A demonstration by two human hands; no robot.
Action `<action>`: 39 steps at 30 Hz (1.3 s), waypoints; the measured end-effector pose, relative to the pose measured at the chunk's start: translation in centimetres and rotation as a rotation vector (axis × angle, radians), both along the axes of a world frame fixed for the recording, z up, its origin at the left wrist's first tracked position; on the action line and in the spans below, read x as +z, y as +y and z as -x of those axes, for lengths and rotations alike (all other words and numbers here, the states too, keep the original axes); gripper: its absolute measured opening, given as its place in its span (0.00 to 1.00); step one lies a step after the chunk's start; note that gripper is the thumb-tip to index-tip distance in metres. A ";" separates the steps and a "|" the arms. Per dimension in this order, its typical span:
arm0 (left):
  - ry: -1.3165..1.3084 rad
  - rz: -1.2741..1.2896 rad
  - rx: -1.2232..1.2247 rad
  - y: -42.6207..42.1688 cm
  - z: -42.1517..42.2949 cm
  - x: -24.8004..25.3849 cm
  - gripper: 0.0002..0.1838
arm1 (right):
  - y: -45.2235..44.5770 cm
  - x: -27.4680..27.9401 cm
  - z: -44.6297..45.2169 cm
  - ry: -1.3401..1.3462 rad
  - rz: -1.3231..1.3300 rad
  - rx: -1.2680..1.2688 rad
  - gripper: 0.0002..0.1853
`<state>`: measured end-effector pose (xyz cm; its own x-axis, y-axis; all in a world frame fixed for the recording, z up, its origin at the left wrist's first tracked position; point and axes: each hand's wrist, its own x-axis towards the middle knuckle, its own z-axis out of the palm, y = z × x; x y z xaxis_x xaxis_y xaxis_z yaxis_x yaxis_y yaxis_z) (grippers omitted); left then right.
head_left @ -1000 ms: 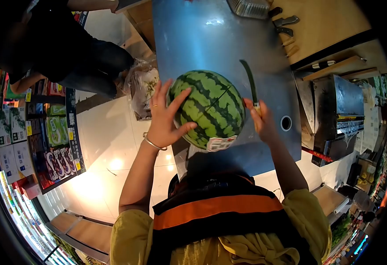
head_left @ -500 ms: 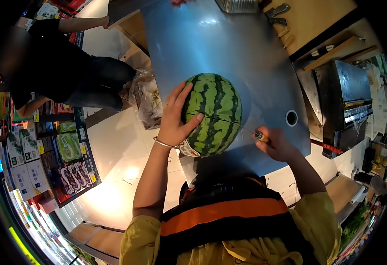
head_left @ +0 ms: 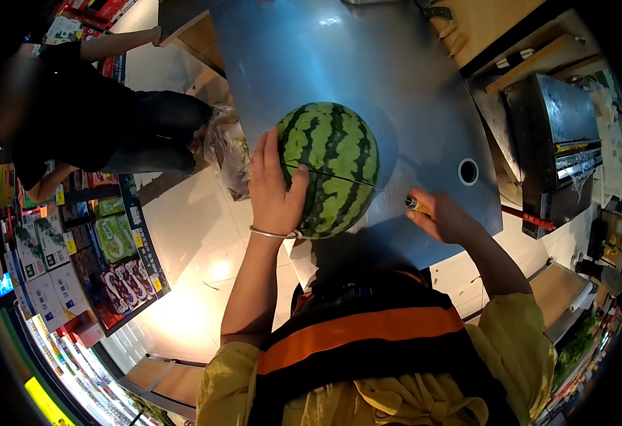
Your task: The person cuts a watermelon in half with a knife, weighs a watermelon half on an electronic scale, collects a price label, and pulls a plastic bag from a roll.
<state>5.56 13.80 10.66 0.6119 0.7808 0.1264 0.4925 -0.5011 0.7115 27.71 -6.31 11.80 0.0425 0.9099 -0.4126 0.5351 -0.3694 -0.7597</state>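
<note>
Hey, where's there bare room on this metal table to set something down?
The metal table is barest beyond the watermelon. A smaller patch lies between watermelon and round hole, past the knife. It's crowded at the near side: left hand on the watermelon, right hand gripping the knife.

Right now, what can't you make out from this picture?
In the head view:
Underside of the melon: hidden by its upper rind.
The knife: blade too thin to judge any depth in the melon.
Palm of the left hand: hidden by its back.
Print on the price tags: too small.
</note>
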 end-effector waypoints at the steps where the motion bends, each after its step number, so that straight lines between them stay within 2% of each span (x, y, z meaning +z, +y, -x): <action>1: -0.060 -0.002 0.014 -0.1 -0.1 -0.1 0.34 | -0.4 -0.6 -0.2 0.002 0.003 -0.002 0.12; 5: -0.077 -0.122 0.022 0.0 -0.1 0.2 0.29 | -2.0 -4.0 -0.4 -0.038 -0.077 0.021 0.13; 7: -0.095 -0.137 0.128 -0.3 0.3 0.2 0.22 | -3.2 -6.4 0.0 -0.045 -0.118 0.014 0.13; 10: -0.098 -0.216 0.072 -0.3 0.4 0.7 0.17 | -5.6 -9.9 0.4 -0.092 0.024 -0.048 0.13; 11: -0.102 -0.220 0.084 -0.1 0.1 0.7 0.17 | -6.6 -10.4 0.4 -0.121 -0.089 -0.045 0.14; 12: -0.146 -0.231 0.072 0.0 0.2 0.8 0.16 | -7.5 -10.5 0.5 -0.140 -0.197 -0.039 0.15; 13: -0.186 -0.241 0.054 0.0 0.3 0.8 0.15 | -8.3 -10.4 0.2 -0.132 -0.193 -0.032 0.15; 15: -0.215 -0.252 0.016 0.5 0.5 0.5 0.14 | -9.3 -9.7 -1.5 -0.168 0.017 -0.102 0.17; 18: -0.267 -0.248 -0.028 1.1 0.8 0.0 0.14 | -10.4 -9.3 -3.2 -0.314 -0.113 -0.207 0.21; 19: -0.285 -0.236 -0.060 1.2 1.0 0.0 0.14 | -9.7 -9.7 -3.0 -0.312 -0.107 -0.201 0.21; 21: -0.284 -0.248 -0.105 1.6 1.0 0.1 0.14 | -7.3 -11.0 -2.6 -0.541 -0.222 -0.228 0.29; 25: -0.285 -0.259 -0.241 2.6 1.3 0.4 0.13 | -4.4 -11.1 -1.7 -0.509 -0.099 -0.225 0.35; 27: -0.296 -0.250 -0.246 3.1 1.4 0.3 0.12 | -3.2 -9.1 -1.2 -0.844 -0.187 -0.133 0.35; 28: -0.308 -0.227 -0.308 3.5 1.4 0.3 0.12 | -1.5 -7.6 -1.3 -0.851 -0.188 -0.123 0.35; 30: -0.326 -0.178 -0.400 4.0 1.0 0.5 0.13 | 3.1 -3.6 -1.6 -0.464 -0.506 -0.180 0.33; 32: -0.323 -0.151 -0.470 4.4 0.4 0.7 0.13 | 9.5 0.8 -1.5 -0.437 -0.774 0.226 0.32; 34: -0.288 -0.180 -0.580 4.9 -0.6 1.2 0.11 | 15.4 3.3 0.2 -0.340 -0.683 0.573 0.29; 35: -0.303 -0.184 -0.633 5.0 -0.9 1.2 0.11 | 17.2 2.4 0.6 -0.339 -0.684 0.575 0.29; 37: -0.318 -0.166 -0.683 5.5 -1.0 1.0 0.11 | 20.3 -0.2 0.9 0.034 -0.616 0.626 0.32; 39: -0.322 -0.224 -0.663 5.5 -0.5 0.7 0.09 | 20.3 -1.0 1.1 0.041 -0.616 0.632 0.30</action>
<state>6.09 19.30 11.33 0.8490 0.1985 0.4898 -0.1753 -0.7685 0.6153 26.59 13.95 10.78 -0.5482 0.8192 0.1685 0.4688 0.4679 -0.7492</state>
